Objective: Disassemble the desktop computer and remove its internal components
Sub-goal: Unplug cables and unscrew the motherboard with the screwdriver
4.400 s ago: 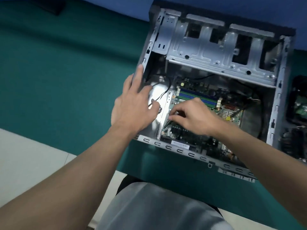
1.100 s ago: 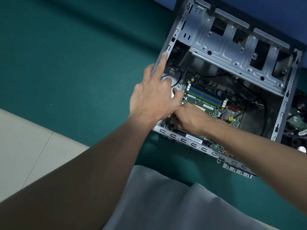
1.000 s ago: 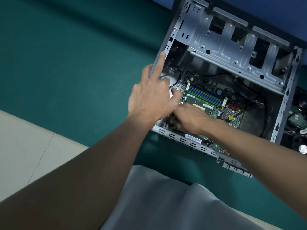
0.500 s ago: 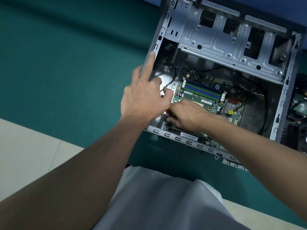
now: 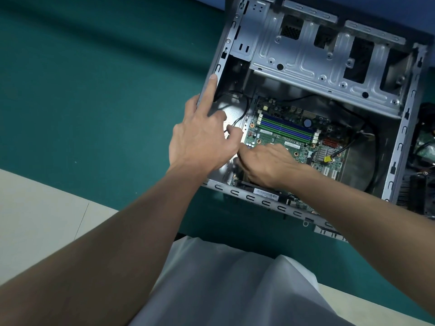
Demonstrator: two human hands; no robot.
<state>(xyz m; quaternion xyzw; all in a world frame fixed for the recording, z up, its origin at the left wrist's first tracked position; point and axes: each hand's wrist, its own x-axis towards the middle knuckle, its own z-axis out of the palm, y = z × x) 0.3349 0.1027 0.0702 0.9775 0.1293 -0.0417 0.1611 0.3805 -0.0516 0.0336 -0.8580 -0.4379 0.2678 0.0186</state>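
**Computer case** (image 5: 399,147): is lying on its side on the green mat (image 5: 94,90), panel off and open face up. Both hands are reaching into its near left corner.

**Left hand** (image 5: 202,140): is lying spread and mostly open over the case's left wall. The forefinger (image 5: 211,90) is stretching straight along that wall's rim and touching it. The thumb (image 5: 234,134) is pointing toward the circuit board's left edge. It is gripping nothing that shows.

**Right hand** (image 5: 266,163): is resting just beside the left hand, on its thumb side, knuckles up. Its fingers are curling down at the board's near left corner. The fingertips are hiding under the hand, so whether they are holding anything cannot be told.

**Circuit board** (image 5: 282,137): green, is sitting flat on the case floor, partly under the right hand and stretching beyond it.

**Memory slots** (image 5: 284,128): blue and green, are running across the board just past the right hand's knuckles.

**Yellow tag** (image 5: 327,159): is sitting over the board, to the right of the right wrist.

**Thin black wire** (image 5: 247,102): is looping over bare metal just beyond the left thumb.

**Drive cage** (image 5: 306,62): grey metal, is spanning the case's far end, well beyond both hands.

**Loose parts** (image 5: 421,147): are lying outside the case's right wall, well to the right of the right hand.
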